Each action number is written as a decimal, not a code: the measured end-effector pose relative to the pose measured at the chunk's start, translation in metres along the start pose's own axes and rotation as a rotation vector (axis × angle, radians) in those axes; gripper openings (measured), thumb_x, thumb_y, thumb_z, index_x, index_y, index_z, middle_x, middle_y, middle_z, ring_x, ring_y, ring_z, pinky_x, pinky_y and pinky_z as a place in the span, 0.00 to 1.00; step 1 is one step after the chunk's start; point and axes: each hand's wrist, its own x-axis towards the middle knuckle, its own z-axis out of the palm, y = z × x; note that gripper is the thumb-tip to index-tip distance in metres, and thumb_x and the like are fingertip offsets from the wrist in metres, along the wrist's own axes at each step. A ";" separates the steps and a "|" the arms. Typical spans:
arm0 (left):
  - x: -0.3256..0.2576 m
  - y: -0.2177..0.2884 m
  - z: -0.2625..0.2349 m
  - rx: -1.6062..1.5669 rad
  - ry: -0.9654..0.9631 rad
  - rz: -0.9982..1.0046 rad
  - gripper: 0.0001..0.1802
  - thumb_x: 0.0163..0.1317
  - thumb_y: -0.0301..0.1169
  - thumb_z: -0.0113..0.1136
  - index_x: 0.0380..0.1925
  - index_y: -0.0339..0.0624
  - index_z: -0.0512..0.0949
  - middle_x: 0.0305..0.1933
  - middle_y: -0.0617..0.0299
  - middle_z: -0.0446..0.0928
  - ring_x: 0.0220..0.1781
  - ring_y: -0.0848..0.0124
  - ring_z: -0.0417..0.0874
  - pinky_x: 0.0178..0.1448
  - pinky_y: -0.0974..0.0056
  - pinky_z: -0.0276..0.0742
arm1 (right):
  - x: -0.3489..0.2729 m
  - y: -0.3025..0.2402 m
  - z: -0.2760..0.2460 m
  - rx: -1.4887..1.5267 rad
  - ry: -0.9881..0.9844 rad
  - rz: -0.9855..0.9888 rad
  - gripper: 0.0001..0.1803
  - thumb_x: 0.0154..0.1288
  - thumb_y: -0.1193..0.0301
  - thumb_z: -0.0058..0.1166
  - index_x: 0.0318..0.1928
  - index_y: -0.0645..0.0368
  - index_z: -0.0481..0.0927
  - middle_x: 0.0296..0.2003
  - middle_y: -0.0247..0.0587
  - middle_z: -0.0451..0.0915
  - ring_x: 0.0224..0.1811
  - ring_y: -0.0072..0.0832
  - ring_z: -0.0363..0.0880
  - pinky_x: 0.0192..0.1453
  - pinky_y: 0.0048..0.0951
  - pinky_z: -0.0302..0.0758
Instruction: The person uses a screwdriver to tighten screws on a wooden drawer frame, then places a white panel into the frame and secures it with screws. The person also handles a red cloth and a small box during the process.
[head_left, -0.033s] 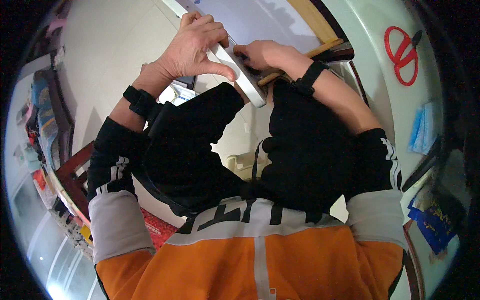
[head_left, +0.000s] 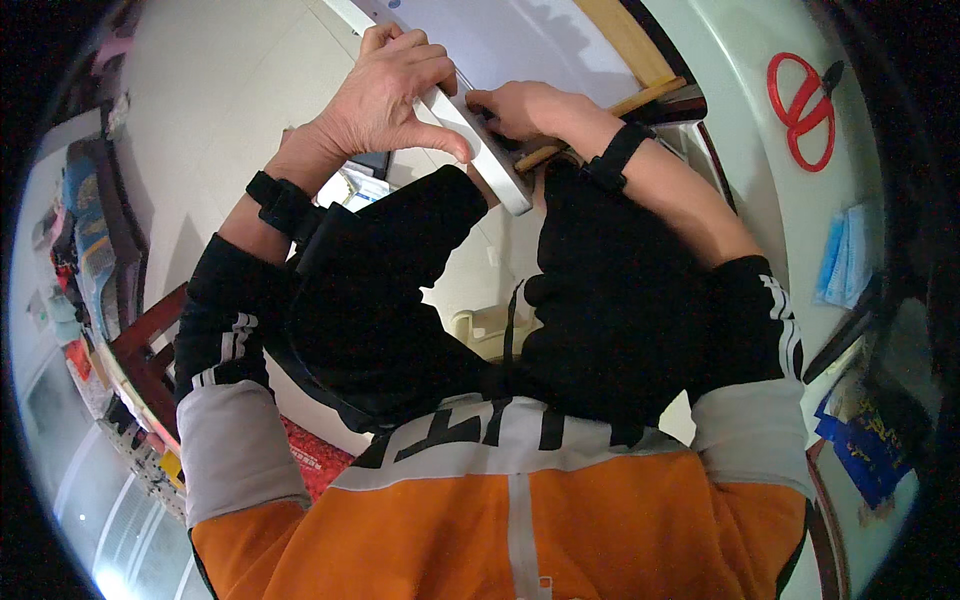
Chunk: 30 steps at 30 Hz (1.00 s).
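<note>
A board with a thick white edge and a pale lavender-grey face (head_left: 545, 50) stands tilted in front of my knees. My left hand (head_left: 385, 105) grips its white edge, with the fingers curled over the top and the thumb lying along the side. On the face side of the board, my right hand (head_left: 530, 110) is closed, thumb and fingers near a small dark spot; what they hold is too hidden to name. A thin wooden stick (head_left: 655, 96) passes beneath my right hand and wrist. A wider wooden strip (head_left: 625, 40) runs along the board's far right.
On the pale green surface at right lie red-handled scissors (head_left: 800, 112), blue face masks (head_left: 847, 258) and a dark blue packet (head_left: 868, 455). Dark wooden furniture (head_left: 150, 345) stands at left, near a red patterned item (head_left: 315, 455). Papers (head_left: 368, 185) lie on the pale tiled floor (head_left: 215, 110).
</note>
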 end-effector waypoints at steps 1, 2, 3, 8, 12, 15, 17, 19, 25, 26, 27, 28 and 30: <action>0.001 0.000 0.000 -0.007 -0.017 -0.013 0.41 0.31 0.71 0.67 0.30 0.45 0.77 0.29 0.64 0.70 0.40 0.63 0.72 0.63 0.53 0.54 | 0.004 0.002 0.003 0.037 0.014 -0.015 0.30 0.61 0.69 0.50 0.65 0.37 0.67 0.50 0.39 0.81 0.51 0.43 0.81 0.51 0.43 0.77; 0.001 0.000 -0.001 -0.012 -0.019 -0.016 0.41 0.31 0.71 0.67 0.30 0.45 0.77 0.29 0.64 0.70 0.40 0.63 0.72 0.63 0.53 0.54 | 0.008 0.005 0.007 0.070 0.034 -0.036 0.30 0.60 0.68 0.51 0.65 0.37 0.67 0.50 0.40 0.81 0.51 0.43 0.81 0.51 0.43 0.77; 0.002 0.000 -0.002 -0.018 -0.017 -0.009 0.41 0.31 0.71 0.66 0.30 0.45 0.77 0.29 0.64 0.70 0.40 0.63 0.72 0.62 0.53 0.55 | 0.012 0.010 0.011 0.112 0.051 -0.063 0.29 0.60 0.68 0.51 0.64 0.38 0.67 0.50 0.41 0.81 0.50 0.43 0.81 0.51 0.43 0.77; 0.002 0.001 -0.004 -0.011 -0.014 -0.001 0.41 0.30 0.72 0.66 0.29 0.45 0.77 0.28 0.64 0.70 0.39 0.64 0.72 0.61 0.54 0.56 | 0.023 0.020 0.026 0.232 0.188 -0.121 0.27 0.58 0.64 0.54 0.60 0.45 0.69 0.46 0.43 0.82 0.47 0.43 0.81 0.50 0.42 0.77; 0.002 0.001 -0.002 0.001 -0.023 -0.014 0.42 0.30 0.73 0.65 0.29 0.45 0.77 0.28 0.64 0.70 0.39 0.64 0.73 0.61 0.54 0.56 | 0.010 0.027 0.012 0.496 0.311 -0.093 0.21 0.61 0.65 0.52 0.55 0.48 0.67 0.33 0.42 0.77 0.35 0.34 0.79 0.39 0.35 0.77; 0.000 -0.001 -0.001 0.000 -0.019 -0.007 0.43 0.29 0.74 0.64 0.29 0.45 0.77 0.28 0.65 0.70 0.39 0.64 0.73 0.62 0.54 0.55 | -0.012 0.037 -0.002 0.841 0.409 -0.004 0.20 0.65 0.65 0.45 0.58 0.44 0.65 0.21 0.32 0.69 0.24 0.25 0.71 0.24 0.25 0.69; -0.001 -0.002 -0.001 0.010 -0.009 0.004 0.43 0.30 0.75 0.64 0.29 0.45 0.77 0.28 0.65 0.70 0.39 0.64 0.73 0.62 0.54 0.55 | -0.033 0.054 -0.011 0.948 0.390 -0.144 0.20 0.67 0.62 0.43 0.60 0.43 0.69 0.24 0.32 0.70 0.25 0.23 0.71 0.24 0.22 0.66; 0.000 -0.002 0.000 0.016 0.003 0.014 0.43 0.30 0.75 0.63 0.28 0.45 0.77 0.28 0.65 0.70 0.39 0.64 0.73 0.62 0.54 0.55 | -0.046 0.063 -0.013 1.026 0.385 -0.160 0.20 0.67 0.61 0.47 0.59 0.42 0.72 0.26 0.31 0.70 0.26 0.21 0.71 0.26 0.22 0.65; 0.001 0.000 0.001 -0.005 0.015 0.014 0.44 0.31 0.77 0.61 0.28 0.45 0.77 0.28 0.63 0.69 0.38 0.63 0.72 0.61 0.53 0.56 | -0.054 0.063 -0.012 0.844 0.658 -0.262 0.18 0.63 0.63 0.58 0.53 0.48 0.78 0.36 0.32 0.77 0.37 0.21 0.77 0.38 0.24 0.74; 0.002 0.000 0.001 -0.006 0.008 0.010 0.44 0.30 0.77 0.61 0.27 0.45 0.77 0.28 0.63 0.69 0.38 0.62 0.72 0.61 0.53 0.56 | -0.056 0.061 -0.014 0.765 0.724 -0.295 0.21 0.61 0.62 0.61 0.55 0.44 0.78 0.41 0.32 0.79 0.43 0.23 0.80 0.45 0.24 0.76; 0.002 0.000 0.001 -0.009 0.001 0.012 0.44 0.30 0.77 0.60 0.27 0.45 0.77 0.28 0.63 0.68 0.38 0.62 0.72 0.61 0.53 0.56 | -0.058 0.059 -0.018 0.751 0.688 -0.278 0.21 0.60 0.62 0.62 0.55 0.44 0.78 0.43 0.33 0.79 0.46 0.25 0.80 0.49 0.26 0.76; 0.003 0.000 0.001 -0.011 -0.004 0.013 0.45 0.29 0.77 0.60 0.27 0.45 0.76 0.28 0.63 0.68 0.38 0.62 0.72 0.61 0.53 0.56 | -0.062 0.060 -0.024 0.736 0.654 -0.261 0.21 0.60 0.63 0.62 0.55 0.45 0.79 0.46 0.34 0.79 0.49 0.26 0.80 0.53 0.27 0.76; 0.004 0.000 0.002 0.012 0.006 0.012 0.46 0.28 0.81 0.57 0.25 0.46 0.78 0.26 0.64 0.70 0.38 0.65 0.72 0.60 0.54 0.57 | -0.070 0.060 -0.036 0.726 0.590 -0.235 0.22 0.59 0.64 0.62 0.55 0.45 0.79 0.49 0.36 0.80 0.52 0.28 0.80 0.58 0.30 0.75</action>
